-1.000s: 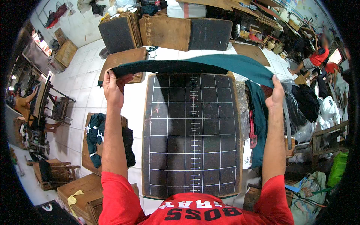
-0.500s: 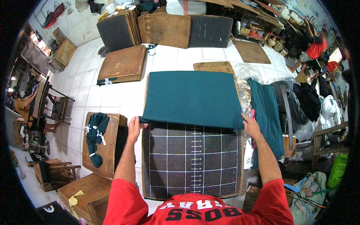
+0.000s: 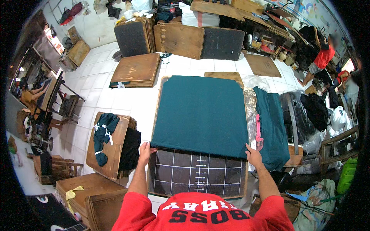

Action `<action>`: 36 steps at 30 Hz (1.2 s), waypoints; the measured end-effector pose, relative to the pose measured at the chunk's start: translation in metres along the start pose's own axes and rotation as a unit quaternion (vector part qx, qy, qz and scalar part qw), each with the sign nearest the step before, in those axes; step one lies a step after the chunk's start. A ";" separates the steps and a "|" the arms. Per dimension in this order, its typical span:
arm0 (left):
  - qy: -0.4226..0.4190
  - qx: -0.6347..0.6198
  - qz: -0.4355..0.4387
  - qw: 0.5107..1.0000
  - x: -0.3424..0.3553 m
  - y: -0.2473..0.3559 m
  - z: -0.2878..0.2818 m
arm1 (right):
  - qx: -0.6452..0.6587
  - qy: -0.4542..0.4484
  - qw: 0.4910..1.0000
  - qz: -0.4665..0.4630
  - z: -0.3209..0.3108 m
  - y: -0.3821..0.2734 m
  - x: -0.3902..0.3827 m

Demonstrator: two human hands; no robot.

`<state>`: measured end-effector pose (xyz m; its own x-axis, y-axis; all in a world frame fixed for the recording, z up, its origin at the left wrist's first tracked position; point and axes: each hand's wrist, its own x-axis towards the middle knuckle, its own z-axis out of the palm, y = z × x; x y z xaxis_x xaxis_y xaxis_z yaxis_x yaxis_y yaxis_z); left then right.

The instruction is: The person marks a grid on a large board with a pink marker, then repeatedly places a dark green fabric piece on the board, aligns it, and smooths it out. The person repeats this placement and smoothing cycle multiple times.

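Note:
A piece of dark green fabric [image 3: 202,115] lies over the far part of a dark board [image 3: 185,173] marked with a white grid and a ruled centre scale. My left hand [image 3: 145,153] pinches the fabric's near left corner at the board's left edge. At the near right corner, my right hand [image 3: 253,154] grips the same near edge between thumb and fingers. Between my hands that edge runs nearly straight, and the grid's near rows show below it. More green fabric [image 3: 271,129] hangs in folds to the right, with a pink tool [image 3: 259,132] beside it.
Tied green bundles [image 3: 105,133] rest on a stack of boards [image 3: 119,142] at the left. Another board stack [image 3: 137,67] lies farther off, with panels [image 3: 181,40] leaning behind. Plastic-wrapped goods [image 3: 296,111] crowd the right. Other people work at far right and left.
Both hands have drawn the fabric's near edge toward me, so it covers more of the grid. My view has shifted slightly, and the pink tool shows more fully.

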<state>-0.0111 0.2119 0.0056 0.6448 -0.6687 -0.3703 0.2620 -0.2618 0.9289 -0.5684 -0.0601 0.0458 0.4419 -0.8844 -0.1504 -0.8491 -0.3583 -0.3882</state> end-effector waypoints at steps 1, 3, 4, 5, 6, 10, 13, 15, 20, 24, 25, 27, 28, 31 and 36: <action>-0.007 0.005 -0.006 1.000 -0.009 -0.002 -0.005 | -0.001 0.003 1.000 -0.001 0.001 -0.001 -0.009; -0.007 -0.007 -0.023 1.000 -0.027 -0.008 -0.011 | 0.008 -0.001 1.000 0.006 0.002 -0.002 -0.025; -0.003 -0.008 -0.035 0.999 -0.035 -0.011 -0.015 | 0.007 -0.005 1.000 0.008 0.002 -0.002 -0.032; -0.006 -0.011 -0.054 0.998 -0.042 -0.013 -0.019 | 0.007 -0.006 1.000 0.007 0.003 -0.002 -0.041; -0.019 -0.021 -0.054 0.998 -0.050 -0.015 -0.024 | 0.005 -0.007 1.000 0.007 0.004 -0.002 -0.049; -0.028 -0.030 -0.088 0.995 -0.077 -0.023 -0.041 | 0.013 -0.012 1.000 0.008 0.010 0.002 -0.081; -0.027 -0.035 -0.093 0.995 -0.096 -0.028 -0.049 | 0.024 -0.011 1.000 0.001 0.015 0.004 -0.100; -0.021 -0.036 -0.100 0.994 -0.106 -0.030 -0.053 | 0.028 -0.004 1.000 -0.003 0.017 0.004 -0.110; -0.024 -0.051 -0.088 0.994 -0.123 -0.035 -0.060 | 0.022 -0.029 0.999 0.036 0.014 -0.004 -0.128; -0.014 -0.047 -0.094 0.994 -0.132 -0.036 -0.063 | 0.021 -0.046 0.998 0.047 0.009 -0.007 -0.140; -0.006 -0.058 -0.104 0.993 -0.134 -0.036 -0.063 | 0.023 -0.042 0.998 0.041 0.008 -0.007 -0.143; -0.028 -0.053 -0.110 0.992 -0.137 -0.036 -0.065 | 0.027 -0.035 0.999 0.029 0.008 -0.005 -0.147; -0.025 -0.048 -0.120 0.991 -0.139 -0.036 -0.066 | 0.027 -0.033 0.999 0.034 0.008 -0.003 -0.151; -0.050 -0.053 -0.125 0.990 -0.144 -0.037 -0.070 | 0.014 -0.067 0.996 0.062 0.009 0.001 -0.158; -0.054 -0.069 -0.130 0.988 -0.155 -0.041 -0.075 | 0.002 -0.075 0.995 0.068 0.007 0.001 -0.173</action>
<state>-0.0681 0.3783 0.0244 0.4644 -0.6636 -0.5864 0.5090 -0.3419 0.7900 -0.6436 0.0946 0.0650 0.3611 -0.8697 -0.3364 -0.9032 -0.2366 -0.3580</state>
